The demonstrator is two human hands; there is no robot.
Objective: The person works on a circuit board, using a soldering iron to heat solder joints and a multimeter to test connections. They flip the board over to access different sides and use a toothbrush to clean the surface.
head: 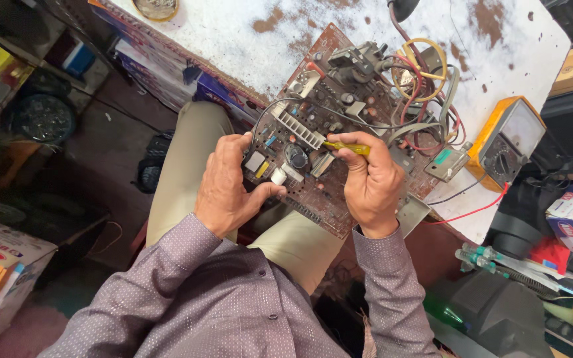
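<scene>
A brown circuit board (339, 106) crowded with components and coloured wires lies tilted over the near edge of a white worktable (247, 33) and my lap. My left hand (228, 184) grips the board's lower left corner, thumb on top near a white part. My right hand (371, 180) is closed around a small yellow-handled screwdriver (346, 146), its tip pointing left at the middle of the board beside a finned metal heat sink (300, 130).
A yellow multimeter (509, 139) rests at the table's right edge, a red lead hanging from it. Boxes, tools and black casings crowd the floor on the right. Cartons and a round black object stand at the left.
</scene>
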